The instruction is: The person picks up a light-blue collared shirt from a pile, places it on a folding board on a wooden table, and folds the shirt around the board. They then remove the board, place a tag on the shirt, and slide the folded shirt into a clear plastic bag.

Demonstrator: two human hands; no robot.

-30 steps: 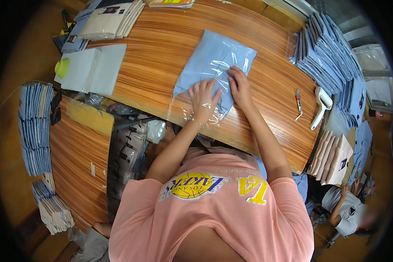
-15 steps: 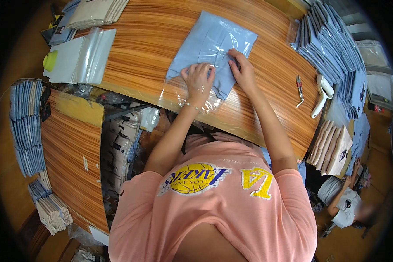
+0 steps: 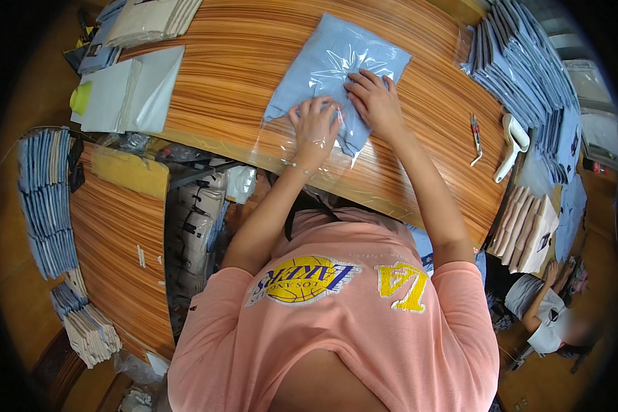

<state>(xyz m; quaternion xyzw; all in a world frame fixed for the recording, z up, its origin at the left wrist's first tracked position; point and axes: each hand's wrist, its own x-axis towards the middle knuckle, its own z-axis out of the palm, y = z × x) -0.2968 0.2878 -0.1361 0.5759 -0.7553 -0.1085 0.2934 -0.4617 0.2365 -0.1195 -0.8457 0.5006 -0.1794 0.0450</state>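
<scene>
A folded light-blue garment [image 3: 321, 51] lies flat on the wood-grain table inside a clear plastic bag [image 3: 276, 142], whose loose end hangs toward me at the table's near edge. On the near left part of the bag rests my left hand [image 3: 314, 135], fingers apart and slightly bent. My right hand [image 3: 379, 104] presses on the bag's middle right with its fingers spread over the plastic. Neither hand grips anything. Bright glare on the film hides some of the garment's detail.
Flat plastic bags [image 3: 151, 93] lie on the table's left. At right are red-handled snips [image 3: 475, 139], a white lint roller [image 3: 510, 147], stacked bagged blue garments [image 3: 511, 65] and beige ones [image 3: 524, 230]. Another person [image 3: 544, 312] sits far right. A side table [image 3: 120, 240] stands left.
My right hand has slid a little left across the bag and its fingers have spread flatter. My left hand stays nearly in place. Glare on the plastic has grown.
</scene>
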